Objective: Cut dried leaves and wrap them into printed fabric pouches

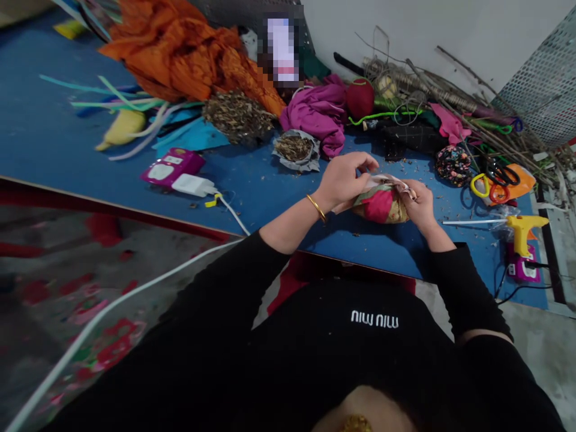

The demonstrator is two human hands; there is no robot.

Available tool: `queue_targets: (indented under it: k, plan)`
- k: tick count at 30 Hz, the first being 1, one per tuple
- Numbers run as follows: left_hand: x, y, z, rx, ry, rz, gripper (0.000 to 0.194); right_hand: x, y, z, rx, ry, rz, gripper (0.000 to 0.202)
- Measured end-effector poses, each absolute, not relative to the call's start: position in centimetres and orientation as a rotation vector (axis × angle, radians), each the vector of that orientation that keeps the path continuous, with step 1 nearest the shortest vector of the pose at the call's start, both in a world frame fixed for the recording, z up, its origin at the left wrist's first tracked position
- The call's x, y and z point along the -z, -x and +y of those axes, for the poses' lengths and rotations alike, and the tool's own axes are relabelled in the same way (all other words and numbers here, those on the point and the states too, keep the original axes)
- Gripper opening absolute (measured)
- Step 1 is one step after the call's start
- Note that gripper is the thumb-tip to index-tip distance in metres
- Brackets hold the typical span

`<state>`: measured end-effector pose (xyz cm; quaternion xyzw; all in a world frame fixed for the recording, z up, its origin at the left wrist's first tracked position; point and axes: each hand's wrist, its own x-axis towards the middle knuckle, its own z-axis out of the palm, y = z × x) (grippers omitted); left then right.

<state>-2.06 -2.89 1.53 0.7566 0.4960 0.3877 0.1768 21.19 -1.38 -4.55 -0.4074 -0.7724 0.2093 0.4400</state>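
A small bundle of patterned cloth (pixel 379 206), pink, green and gold, sits at the table's front edge between my hands. Its pale upper edge is gathered. My left hand (pixel 345 178), with a gold bangle at the wrist, is closed on the left side of that edge, the forefinger bent above the cloth. On the right, my right hand (pixel 419 203) pinches the gathered rim. What lies inside the bundle is hidden. Just beyond, a grey cloth (pixel 315 158) holds dry plant bits (pixel 292 146).
Orange cloth (pixel 175 54), a heap of dried plant matter (pixel 238 117) and magenta cloth (pixel 315 114) lie behind. Right are a round floral bundle (pixel 452 165), scissors (pixel 503 174) and a yellow glue gun (pixel 524 231). A white cable (pixel 148 276) crosses the table's front edge.
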Motion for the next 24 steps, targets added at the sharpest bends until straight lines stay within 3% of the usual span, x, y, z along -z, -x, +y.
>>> queue_targets:
  k: [4, 11, 19, 22, 24]
  plan:
    - [-1.5, 1.6, -3.4, -1.175, -2.439, 1.345, 0.020, 4.8, -21.2, -1.2, -0.515, 1.000, -1.893, 0.048]
    - [-1.4, 2.3, -3.5, -0.937, -2.819, 1.214, 0.016, 4.7, -21.4, -1.3, -0.436, 1.003, -1.896, 0.050]
    - [-1.4, 2.4, -4.3, -0.995, -2.583, 1.293, 0.024, 4.6, -21.4, -1.2, -0.410, 0.996, -1.911, 0.048]
    - [-0.7, 2.9, -4.1, -1.040, -2.385, 1.598, 0.039, 4.4, -21.3, -1.4, -0.384, 0.987, -1.894, 0.045]
    - [-0.2, 3.6, -4.3, -1.105, -2.243, 1.725, 0.032, 4.3, -21.3, -1.5, -0.388, 0.976, -1.895, 0.044]
